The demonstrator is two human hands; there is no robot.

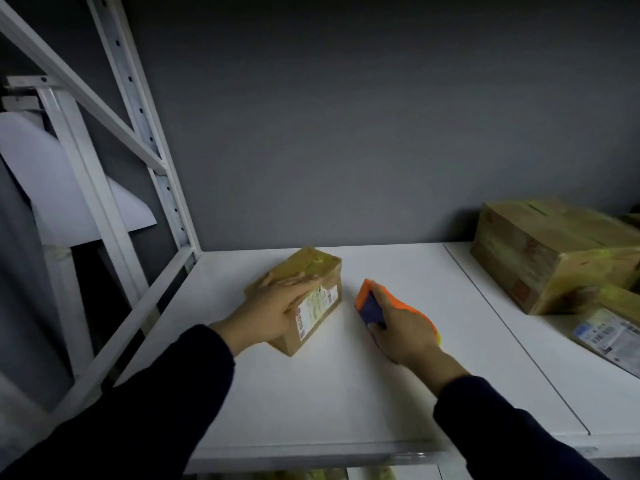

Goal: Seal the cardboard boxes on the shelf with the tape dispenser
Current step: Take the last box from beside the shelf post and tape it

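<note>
Head view — left grip (273,308) flat, fingers straight, pressing small box (308,263) near shelf (311,393) back edge; right grip (405,327) curled round tape dispenser (370,306) beside it.

A person at work, seen from a head-worn camera, wears a long-sleeved top in dark navy that reads almost black in the dim light. The left sleeve (149,400) is plain, matte cloth, loosely cut, with soft folds gathering toward the left cuff (216,342), a simple rounded hem that ends at the wrist. The right sleeve (512,431) matches it in colour and fabric, and the right cuff (453,389) likewise stops at the wrist. Beyond the cuffs, the left hand (277,306) and the right hand (407,329) are bare. Stitching and weave are lost to shadow and blur.
</note>
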